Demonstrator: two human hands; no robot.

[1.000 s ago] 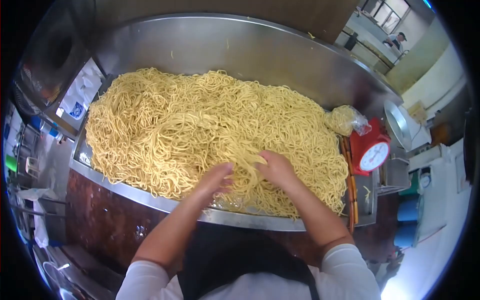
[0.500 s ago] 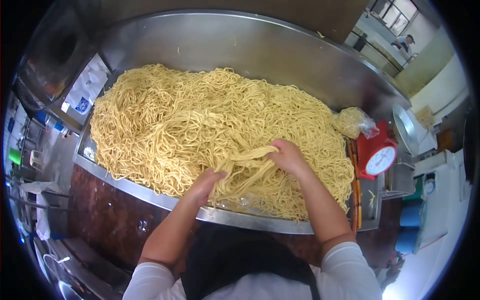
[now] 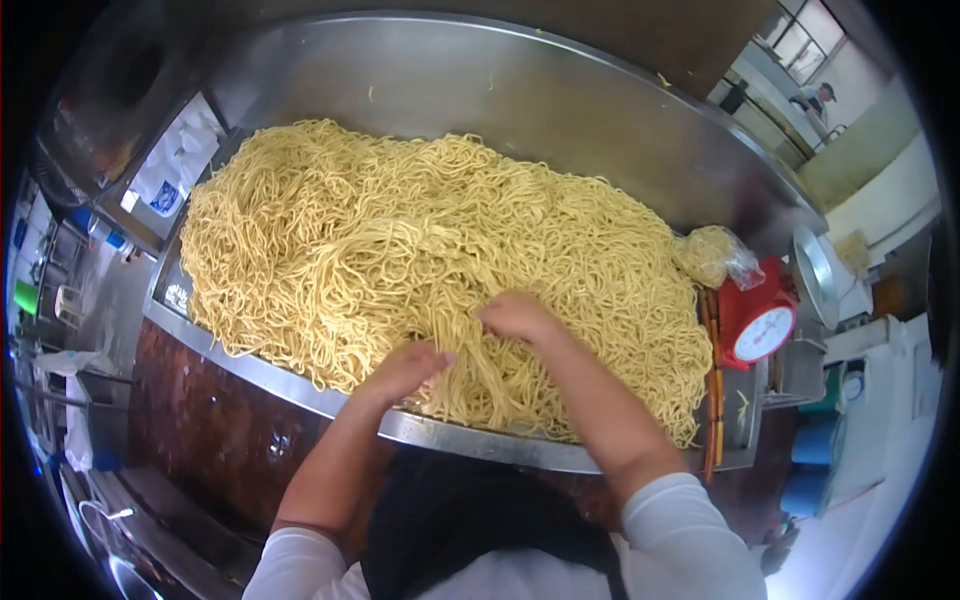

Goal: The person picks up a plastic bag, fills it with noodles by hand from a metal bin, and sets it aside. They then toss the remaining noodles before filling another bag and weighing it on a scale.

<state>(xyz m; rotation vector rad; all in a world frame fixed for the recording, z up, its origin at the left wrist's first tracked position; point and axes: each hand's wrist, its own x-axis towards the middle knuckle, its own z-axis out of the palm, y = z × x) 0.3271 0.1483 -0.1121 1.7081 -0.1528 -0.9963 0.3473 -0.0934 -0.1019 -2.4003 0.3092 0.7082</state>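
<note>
A large heap of yellow noodles (image 3: 560, 240) fills the long metal tray (image 3: 400, 428). My left hand (image 3: 408, 370) is at the near edge of the heap, its fingers curled into a bunch of strands and its thumb on top. Farther in and to the right, my right hand (image 3: 515, 316) is closed round strands of the same bunch, which run down between both hands toward the tray's front rim. The fingertips of both hands are partly hidden by noodles.
Right of the heap stand a red dial scale (image 3: 758, 318) and a clear plastic bag of noodles (image 3: 712, 255). Bamboo sticks (image 3: 713, 390) lie along the tray's right side. A tall metal wall (image 3: 430, 80) backs the tray. Another person (image 3: 815, 100) is far off at upper right.
My right hand has moved left and slightly lower, nearer my left hand. The bunch that stretched across to the right now hangs down between the hands.
</note>
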